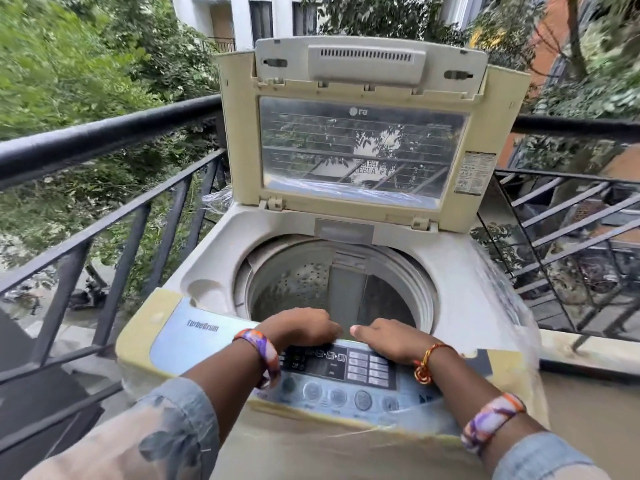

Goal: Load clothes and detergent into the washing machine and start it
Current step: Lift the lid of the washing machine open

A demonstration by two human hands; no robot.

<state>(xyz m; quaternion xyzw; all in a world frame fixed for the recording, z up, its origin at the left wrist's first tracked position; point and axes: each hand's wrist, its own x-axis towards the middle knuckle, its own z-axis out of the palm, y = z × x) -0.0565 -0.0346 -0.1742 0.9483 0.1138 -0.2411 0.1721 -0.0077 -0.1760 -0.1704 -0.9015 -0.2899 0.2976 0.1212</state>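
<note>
A cream top-loading washing machine [453, 271] stands in front of me with its lid [363, 150] raised upright. The steel drum [298, 282] is exposed, and only its bare perforated wall shows. My left hand [301, 329] sits on the far edge of the control panel [343, 368], its fingers curled over the rim into the drum opening. My right hand [388, 341] lies flatter on the same edge beside it, thumb straight and pointing left, fingertips dipping out of sight over the rim. No clothes or detergent are in view.
The machine stands on a balcony against a black metal railing [104, 136] that runs left and continues on the right [571, 209]. Trees and buildings lie beyond. Clear plastic wrap covers the machine's front and right side [512, 306].
</note>
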